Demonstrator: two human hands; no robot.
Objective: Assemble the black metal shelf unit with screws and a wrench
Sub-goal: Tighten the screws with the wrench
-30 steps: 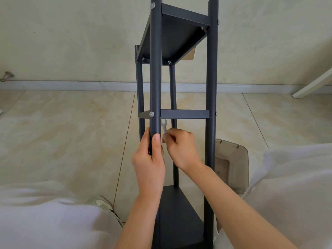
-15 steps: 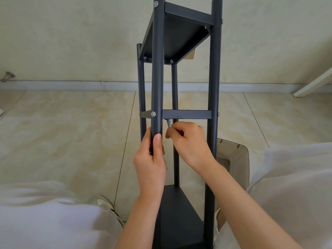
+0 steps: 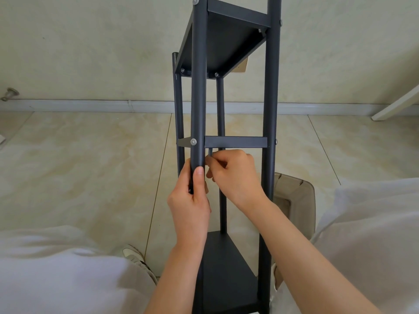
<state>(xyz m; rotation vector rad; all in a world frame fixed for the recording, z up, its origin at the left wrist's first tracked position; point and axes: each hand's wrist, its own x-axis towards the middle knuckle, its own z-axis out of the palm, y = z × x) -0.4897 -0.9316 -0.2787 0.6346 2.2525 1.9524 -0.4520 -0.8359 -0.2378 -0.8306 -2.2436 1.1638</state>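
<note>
Fingers (image 3: 186, 175) of the left hand (image 3: 190, 200) are curling round the front left post (image 3: 199, 87) of the black shelf unit (image 3: 269, 109), thumb lying flat up its face, just below the screw head (image 3: 193, 141) where the middle shelf rail (image 3: 235, 142) is meeting the post. The right hand (image 3: 233, 175) is pinching its fingertips together on a small grey wrench (image 3: 210, 154), whose tip is poking up behind the post, just under the rail; whether it is seated on a nut is hidden. The unit is standing on the tiled floor (image 3: 90, 166) between the person's knees, top and bottom shelves already in. The step looks like tightening this middle corner. Doing it well probably means bracing the post so the frame is not twisting, pushing the wrench fully home before turning, working in short swings since the gap is tight, and watching that the rail is sitting level while the screw is drawing up.
</note>
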